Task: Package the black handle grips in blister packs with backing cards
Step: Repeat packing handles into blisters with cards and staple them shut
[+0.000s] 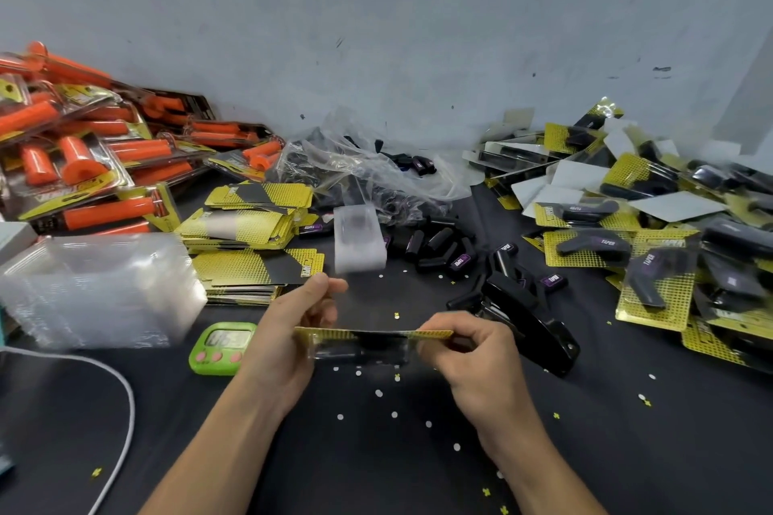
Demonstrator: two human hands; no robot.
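Both hands hold one blister pack (368, 345) just above the bench (376, 464), over the middle towards its near edge. The pack shows edge-on, long axis running left to right, with its yellow-and-black backing card on top and the clear shell holding a dark grip below. The left hand (293, 330) pinches the left end between thumb and curled fingers. The right hand (468, 351) curls its fingers round the right end. A black stapler (531, 322) lies just right of it and a green timer (221, 347) just left. Card stacks (251, 263) and clear blisters (100, 288) sit towards the left edge, loose black grips (439, 247) mid-bench, and finished packs (652, 259) along the right edge.
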